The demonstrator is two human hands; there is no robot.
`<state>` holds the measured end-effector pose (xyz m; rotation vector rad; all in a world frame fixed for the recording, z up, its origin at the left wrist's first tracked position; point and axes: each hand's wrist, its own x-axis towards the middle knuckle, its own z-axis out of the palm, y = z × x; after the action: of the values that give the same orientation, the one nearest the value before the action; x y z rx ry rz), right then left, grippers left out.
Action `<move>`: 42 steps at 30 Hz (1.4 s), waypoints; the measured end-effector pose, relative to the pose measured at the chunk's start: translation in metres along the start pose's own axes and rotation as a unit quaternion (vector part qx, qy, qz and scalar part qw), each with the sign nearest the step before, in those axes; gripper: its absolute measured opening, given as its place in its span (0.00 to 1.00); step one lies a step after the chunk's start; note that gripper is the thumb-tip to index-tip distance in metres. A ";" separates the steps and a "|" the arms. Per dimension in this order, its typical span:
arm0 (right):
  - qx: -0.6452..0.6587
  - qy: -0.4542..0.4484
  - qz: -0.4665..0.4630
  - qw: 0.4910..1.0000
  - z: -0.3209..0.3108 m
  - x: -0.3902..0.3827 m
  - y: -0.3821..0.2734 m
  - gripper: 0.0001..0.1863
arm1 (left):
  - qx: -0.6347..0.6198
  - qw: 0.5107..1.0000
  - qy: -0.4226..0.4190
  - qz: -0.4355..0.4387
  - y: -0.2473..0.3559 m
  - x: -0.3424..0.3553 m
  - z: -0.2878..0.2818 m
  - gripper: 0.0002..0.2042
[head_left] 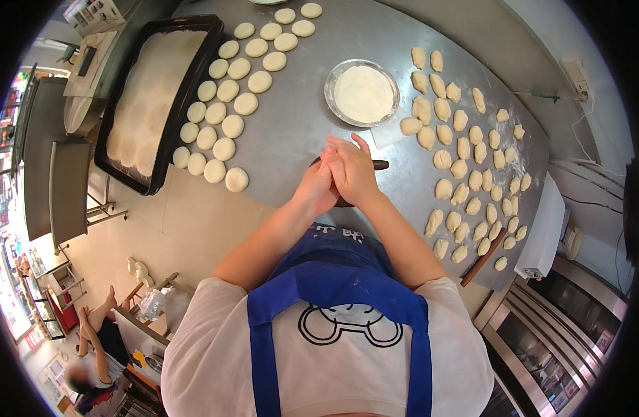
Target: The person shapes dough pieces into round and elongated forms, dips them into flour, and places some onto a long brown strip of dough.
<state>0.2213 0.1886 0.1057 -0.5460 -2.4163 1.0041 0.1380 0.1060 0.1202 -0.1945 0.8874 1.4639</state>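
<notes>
My left hand (317, 186) and my right hand (353, 170) are pressed together at the near edge of the metal table, palm towards palm. Both are closed, and anything between them is hidden. Behind and below them lies a dark brown rolling pin (381, 165), mostly covered by the hands. Just beyond stands a round metal bowl (329, 104) of white flour (363, 94). Smooth, flattened dough rounds (224, 149) sit in rows on the left. On the right are many small, rough dough pieces (460, 194), with two nearest the bowl.
A large dark-rimmed baking tray (152, 186) stands at the table's left. Another rolling pin (482, 256) lies near the right edge. A pale flat sheet (390, 137) is beside the bowl. Steel ovens (542, 340) stand at lower right. Another person (100, 344) sits at lower left.
</notes>
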 end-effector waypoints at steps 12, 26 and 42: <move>-0.051 0.029 -0.169 0.984 0.049 -0.005 -0.006 0.28 | -0.009 0.979 0.095 0.178 -0.010 -0.037 -0.021 0.31; -0.058 0.083 0.083 0.991 0.002 -0.052 0.033 0.31 | 0.835 0.410 0.236 0.279 0.009 0.009 -0.151 0.32; -0.108 0.055 0.133 0.984 -0.005 -0.093 0.019 0.26 | 0.892 0.347 0.172 0.235 0.059 0.062 -0.160 0.39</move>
<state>0.3028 0.1560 0.0705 -0.9962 -2.4098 0.7918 0.0118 0.0646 -0.0042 1.5877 2.5149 0.0399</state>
